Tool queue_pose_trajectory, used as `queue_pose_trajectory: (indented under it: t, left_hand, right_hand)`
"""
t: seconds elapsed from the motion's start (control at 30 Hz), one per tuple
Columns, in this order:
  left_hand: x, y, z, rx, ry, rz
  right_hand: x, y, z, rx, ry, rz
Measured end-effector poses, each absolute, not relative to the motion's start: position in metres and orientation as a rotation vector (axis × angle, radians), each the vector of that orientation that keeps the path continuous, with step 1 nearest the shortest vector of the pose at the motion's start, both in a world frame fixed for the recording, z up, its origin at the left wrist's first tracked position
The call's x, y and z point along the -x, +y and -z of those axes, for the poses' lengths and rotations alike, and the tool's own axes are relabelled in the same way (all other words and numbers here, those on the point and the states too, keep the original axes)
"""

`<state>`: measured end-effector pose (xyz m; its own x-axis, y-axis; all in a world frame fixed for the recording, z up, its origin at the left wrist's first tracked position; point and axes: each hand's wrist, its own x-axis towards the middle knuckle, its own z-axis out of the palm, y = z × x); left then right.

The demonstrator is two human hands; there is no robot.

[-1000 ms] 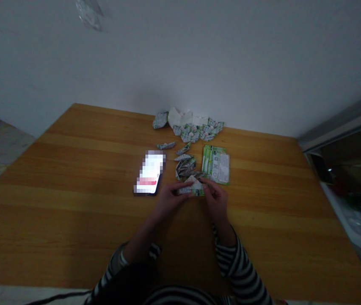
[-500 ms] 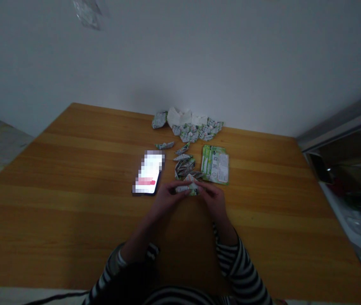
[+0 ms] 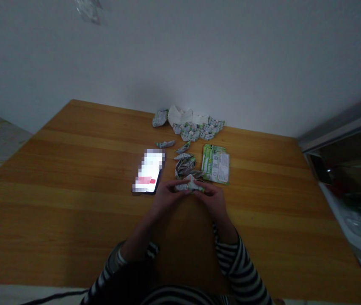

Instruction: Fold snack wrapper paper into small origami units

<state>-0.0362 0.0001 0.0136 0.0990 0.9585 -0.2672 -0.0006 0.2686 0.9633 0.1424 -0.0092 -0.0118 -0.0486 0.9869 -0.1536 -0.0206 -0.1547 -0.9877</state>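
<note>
Between my two hands is a folded piece of printed paper (image 3: 191,185), white with green and grey print. My left hand (image 3: 166,195) pinches its left end, and my right hand (image 3: 212,198) grips the right end with thumb and fingers. Part of the paper is hidden behind the fingers. Just beyond lies a pile of folded paper pieces (image 3: 185,167) of the same print. Single folded strips (image 3: 165,144) rest farther back. To the right of the pile sits a stack of flat green-and-white printed sheets (image 3: 216,164).
A phone with a lit screen (image 3: 150,169) lies left of the pile. Against the wall (image 3: 180,51) stand joined folded paper shapes (image 3: 190,132), a crumpled white paper (image 3: 178,116) and another folded piece (image 3: 160,118). All rest on a wooden table (image 3: 88,190).
My fingers have shifted slightly on the paper, and its peak in the middle now shows narrower between the fingertips. The other things lie as before; the view moved a little.
</note>
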Motion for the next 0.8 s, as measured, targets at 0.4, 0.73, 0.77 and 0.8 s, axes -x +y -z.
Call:
queue_pose_trajectory:
  t: [0.4,0.73,0.77,0.8]
  left_hand:
    - [0.038,-0.003,-0.002,-1.56,1.4,-1.066]
    - [0.037,-0.009,-0.01,-1.952,1.22,-0.833]
    - [0.037,-0.01,-0.009,-1.954,1.245,-0.816]
    - [0.037,-0.011,-0.008,-1.951,1.274,-0.808]
  right_hand:
    - [-0.141,-0.013,0.007,1.373,-1.454,-0.978]
    - [-0.141,-0.01,0.001,1.225,-1.626,-0.83]
    - [-0.142,-0.011,0.001,1.213,-1.661,-0.848]
    - [-0.142,-0.011,0.002,1.213,-1.69,-0.85]
